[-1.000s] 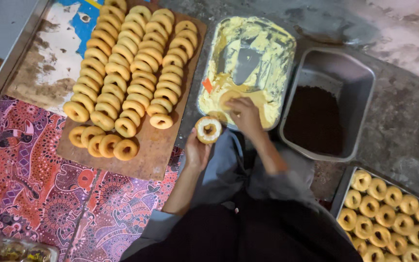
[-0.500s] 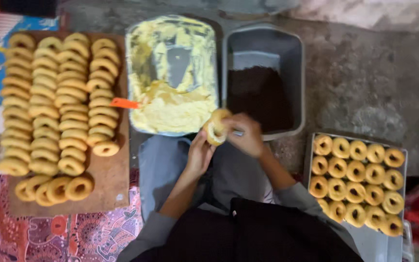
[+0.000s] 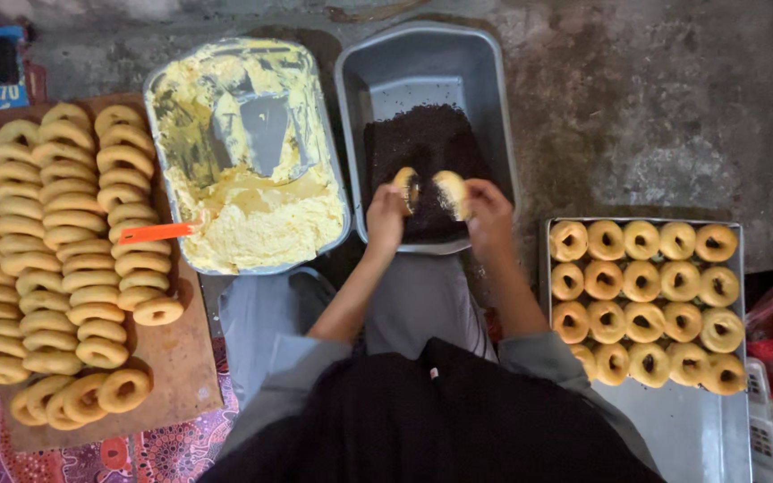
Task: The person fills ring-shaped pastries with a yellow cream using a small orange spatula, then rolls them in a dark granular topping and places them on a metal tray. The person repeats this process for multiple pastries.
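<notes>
Doughnut halves: two ring pieces, one per hand, held side by side over the dark sprinkles; the left half [image 3: 407,188] and the right half [image 3: 452,193] stand on edge, near each other but apart.
Left hand [image 3: 386,219]: fingers clenched round the left half, gripping it from below.
Right hand [image 3: 488,215]: fingers clasped on the right half, wrist over the tub's near rim.
Sprinkles [image 3: 422,148]: dark heap in the near part of the grey tub [image 3: 494,107]; some cling to the halves.
Cream tray [image 3: 158,134]: metal pan just left of the tub, smeared with pale yellow cream [image 3: 261,224].
Spatula [image 3: 156,233]: orange handle resting on the cream tray's left rim.
Board [image 3: 181,358]: wooden, far left, carrying rows of plain doughnuts [image 3: 64,259].
Metal tray [image 3: 673,429]: right of the person, rows of ring doughnuts [image 3: 641,300] filling its far part.
Floor [image 3: 655,116]: rough grey concrete under all of it.
</notes>
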